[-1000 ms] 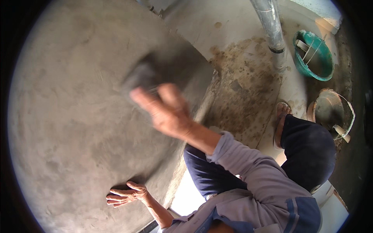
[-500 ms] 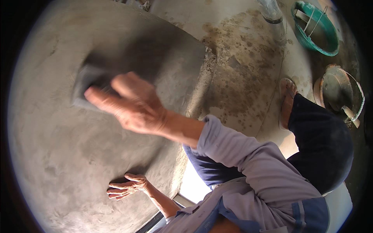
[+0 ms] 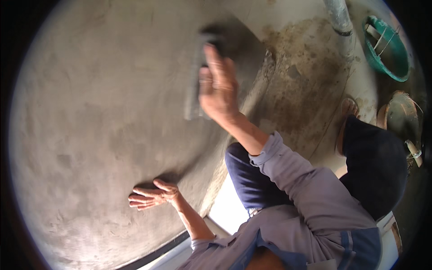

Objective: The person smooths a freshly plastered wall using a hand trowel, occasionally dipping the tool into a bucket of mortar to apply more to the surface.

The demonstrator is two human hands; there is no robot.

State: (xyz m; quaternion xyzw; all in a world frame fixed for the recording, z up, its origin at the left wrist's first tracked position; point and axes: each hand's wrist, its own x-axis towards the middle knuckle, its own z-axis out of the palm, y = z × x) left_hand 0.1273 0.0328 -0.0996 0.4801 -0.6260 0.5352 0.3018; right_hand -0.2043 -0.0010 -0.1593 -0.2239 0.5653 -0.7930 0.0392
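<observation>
Against the earlier frame, I record the right hand [image 3: 219, 92], clamped on the blurred trowel [image 3: 194, 101], shifted rightward, the trowel now nearer the edge of the grey surface [image 3: 99, 112]; the left hand [image 3: 155, 195] remains laid there, fingers apart. I find the surface patchy and, beyond its edge, the floor [image 3: 310, 76] stained brown, with a pipe [image 3: 338, 18], green basin [image 3: 371, 58] and bucket [image 3: 382, 118] farther right.

Green bucket [image 3: 380, 67] near brownish bucket [image 3: 383, 116]; grey pipe [image 3: 338, 17] left of both; dark-stained floor [image 3: 297, 90].
</observation>
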